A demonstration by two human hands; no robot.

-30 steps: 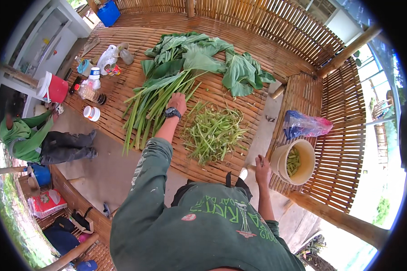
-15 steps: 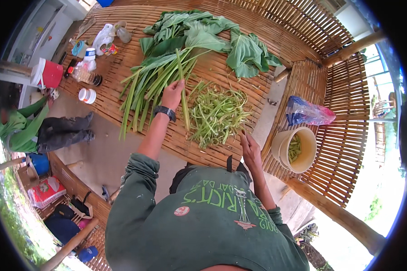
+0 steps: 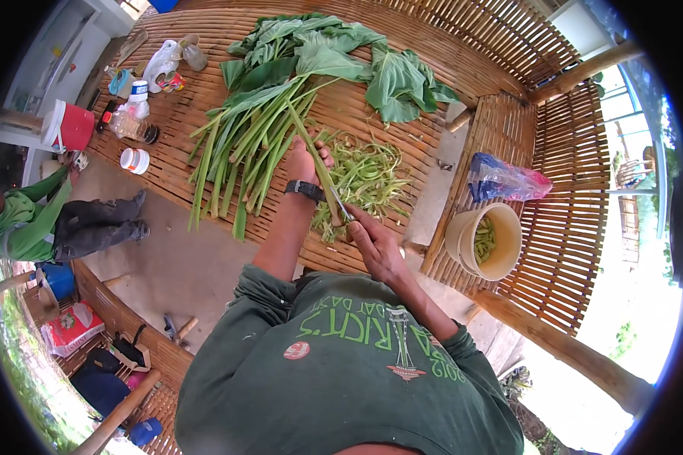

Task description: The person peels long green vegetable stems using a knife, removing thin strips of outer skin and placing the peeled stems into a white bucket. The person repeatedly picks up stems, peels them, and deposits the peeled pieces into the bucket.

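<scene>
My left hand (image 3: 305,158), a watch on its wrist, is closed round a long green leaf stalk (image 3: 327,183) that slants down toward me. A knife (image 3: 344,210) is gripped in my right hand (image 3: 377,246), its blade against the stalk's lower end. Just beyond lies a heap of thin green peelings (image 3: 379,173) on the bamboo table (image 3: 182,98). To the left of my left hand rests a bundle of green stalks (image 3: 239,155), and large dark green leaves (image 3: 402,85) spread out behind.
On the bench to the right stand a cream bucket (image 3: 458,236) holding cut green pieces (image 3: 484,241) and a blue-and-pink plastic bag (image 3: 506,179). Bottles (image 3: 131,127), a white tub (image 3: 135,161) and a red container (image 3: 74,127) sit at left. Another person (image 3: 34,216) is beyond the table's left edge.
My right hand has come up and left, bringing the knife to the stalk. My left hand has turned, and the stalk now tilts toward the right hand.
</scene>
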